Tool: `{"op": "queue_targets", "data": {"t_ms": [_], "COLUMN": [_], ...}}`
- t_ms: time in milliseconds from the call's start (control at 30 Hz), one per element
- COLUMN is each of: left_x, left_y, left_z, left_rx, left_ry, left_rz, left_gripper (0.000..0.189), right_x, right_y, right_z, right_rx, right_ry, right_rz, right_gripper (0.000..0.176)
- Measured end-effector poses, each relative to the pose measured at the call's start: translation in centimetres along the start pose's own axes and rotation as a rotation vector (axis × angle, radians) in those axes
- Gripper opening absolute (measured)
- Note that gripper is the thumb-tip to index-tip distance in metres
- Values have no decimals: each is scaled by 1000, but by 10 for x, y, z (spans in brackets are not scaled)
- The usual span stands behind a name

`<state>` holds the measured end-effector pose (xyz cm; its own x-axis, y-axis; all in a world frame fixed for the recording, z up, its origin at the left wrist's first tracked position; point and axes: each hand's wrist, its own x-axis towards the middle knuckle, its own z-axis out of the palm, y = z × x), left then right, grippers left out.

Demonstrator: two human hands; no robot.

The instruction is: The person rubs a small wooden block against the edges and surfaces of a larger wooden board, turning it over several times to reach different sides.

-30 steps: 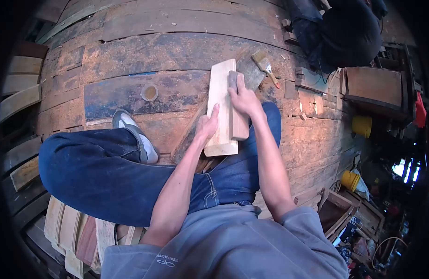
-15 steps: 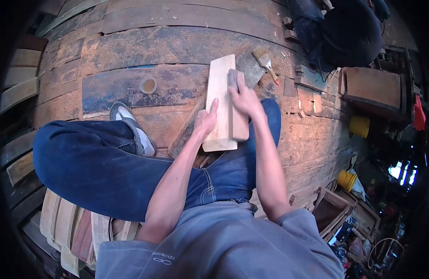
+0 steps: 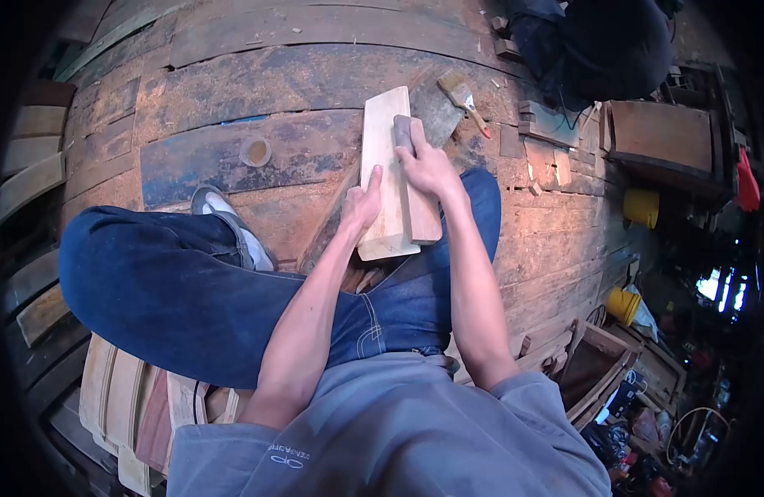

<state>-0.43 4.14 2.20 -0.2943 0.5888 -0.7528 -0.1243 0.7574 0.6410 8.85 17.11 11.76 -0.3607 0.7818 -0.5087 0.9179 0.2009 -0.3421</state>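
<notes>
A pale, thick wooden board [image 3: 383, 141] with a slanted far end lies lengthwise in front of me, over my lap. My left hand [image 3: 363, 204] is closed around its left edge, thumb stretched along the top face. Along the board's right side rests a darker, narrow wooden block [image 3: 424, 222], which looks like a sanding block. My right hand [image 3: 427, 172] wraps over that block near its far half. The block's underside is hidden. Just beyond the board, a paintbrush [image 3: 465, 101] lies on a grey flat piece [image 3: 432, 116].
A small round cup [image 3: 255, 151] of brownish contents stands on the dusty plank floor [image 3: 257, 79]. Curved wooden pieces [image 3: 125, 398] are stacked at my lower left. Another person [image 3: 597, 54] sits at upper right, near a wooden box [image 3: 661, 137]. Yellow buckets [image 3: 640, 208] stand at right.
Both hands, the board and the block sit slightly higher and further left in view. The block has shifted a little left over the board's face. Both grips are unchanged.
</notes>
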Motion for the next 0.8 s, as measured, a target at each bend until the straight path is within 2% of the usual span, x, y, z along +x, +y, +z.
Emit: {"op": "queue_targets", "data": {"t_ms": [167, 267, 400, 433, 500, 633, 700, 733, 767, 800], "left_x": [1, 1, 2, 1, -3, 2, -1, -4, -5, -3], "left_y": [6, 0, 5, 5, 9, 9, 9, 10, 11, 10], "left_z": [-9, -4, -5, -5, -5, -9, -5, -4, -4, -4], "left_rx": [22, 47, 41, 37, 14, 75, 9, 15, 23, 15], "left_ry": [-20, -32, -22, -11, -20, -23, -7, -6, -6, -13], "left_rz": [-7, -5, 8, 12, -14, -54, -40, -40, -38, -21], "left_gripper": [112, 112, 112, 112, 112, 111, 109, 109, 109, 108], "right_x": [-118, -119, -9, 20, 33, -82, -120, -116, -106, -84], "right_y": [-7, 0, 19, 25, 27, -16, -19, -20, -16, -12], "right_z": [3, -2, 1, 0, 4, -3, 8, 2, -1, -2], "right_rx": [169, 203, 157, 140, 111, 134, 153, 103, 174, 101], "right_ry": [-4, -46, 41, -10, 50, -43, -5, -57, -54, -34], "right_rz": [-71, -22, -71, -33, -43, -17, -41, 22, 2, -5], "right_gripper": [75, 75, 71, 72, 73, 76, 76, 76, 76, 77]}}
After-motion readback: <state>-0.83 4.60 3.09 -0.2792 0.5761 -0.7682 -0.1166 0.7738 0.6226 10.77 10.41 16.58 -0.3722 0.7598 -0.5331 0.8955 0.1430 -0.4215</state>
